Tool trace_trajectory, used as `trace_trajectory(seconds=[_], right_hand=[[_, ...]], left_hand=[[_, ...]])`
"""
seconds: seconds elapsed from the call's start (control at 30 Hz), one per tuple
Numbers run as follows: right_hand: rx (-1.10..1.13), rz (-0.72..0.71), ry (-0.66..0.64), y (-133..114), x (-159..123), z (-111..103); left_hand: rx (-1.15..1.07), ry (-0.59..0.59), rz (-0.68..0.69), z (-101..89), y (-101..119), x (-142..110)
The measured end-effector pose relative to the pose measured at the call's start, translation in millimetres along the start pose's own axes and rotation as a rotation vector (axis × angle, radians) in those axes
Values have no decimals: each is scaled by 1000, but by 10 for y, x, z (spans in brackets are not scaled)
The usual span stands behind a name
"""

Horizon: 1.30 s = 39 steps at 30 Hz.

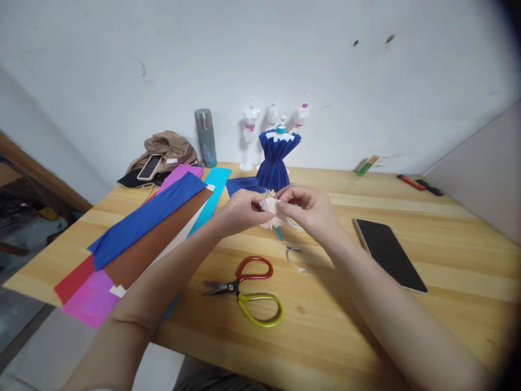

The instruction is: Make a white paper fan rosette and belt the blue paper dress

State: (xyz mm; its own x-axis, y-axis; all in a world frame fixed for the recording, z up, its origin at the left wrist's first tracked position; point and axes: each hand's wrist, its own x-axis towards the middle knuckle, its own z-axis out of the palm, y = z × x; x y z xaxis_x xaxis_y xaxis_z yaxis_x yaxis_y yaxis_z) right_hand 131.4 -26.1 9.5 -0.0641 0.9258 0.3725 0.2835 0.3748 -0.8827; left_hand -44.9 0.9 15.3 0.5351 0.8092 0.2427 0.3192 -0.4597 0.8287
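My left hand and my right hand meet over the middle of the wooden table. Both pinch a small pleated piece of pale pink paper between their fingertips, held just above the tabletop. Behind the hands stands a small white mannequin dressed in a dark blue pleated paper dress. Scissors with one red and one yellow-green handle lie on the table in front of the hands.
Long sheets of coloured paper in blue, brown, red, pink and cyan lie at the left. A dark phone lies at the right. At the back stand three bare mannequins, a grey bottle and a brown bag with a phone on it.
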Motion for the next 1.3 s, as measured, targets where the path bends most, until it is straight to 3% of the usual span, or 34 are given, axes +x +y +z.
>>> trace_trajectory(seconds=[0.17,0.3,0.43,0.7,0.97,1.3], right_hand=[[33,31,-21,-20,-5,-4],[-48,-28,-20,-31,-14,27],[-12,-57,-12,34,7,-1],[19,20,19,104,36,-55],[-5,40,-58,46,29,-107],[-50,144,-42,-21,-4,-29]], left_hand=[[-27,-17,-17,-15,13,-6],[16,-39,24,1,29,-19],[-24,-30,-44,-18,7,0],[-102,20,-138,-61,-21,36],[-142,56,-194,-81,-36,55],[-123,-3,-130,-39,9,29]])
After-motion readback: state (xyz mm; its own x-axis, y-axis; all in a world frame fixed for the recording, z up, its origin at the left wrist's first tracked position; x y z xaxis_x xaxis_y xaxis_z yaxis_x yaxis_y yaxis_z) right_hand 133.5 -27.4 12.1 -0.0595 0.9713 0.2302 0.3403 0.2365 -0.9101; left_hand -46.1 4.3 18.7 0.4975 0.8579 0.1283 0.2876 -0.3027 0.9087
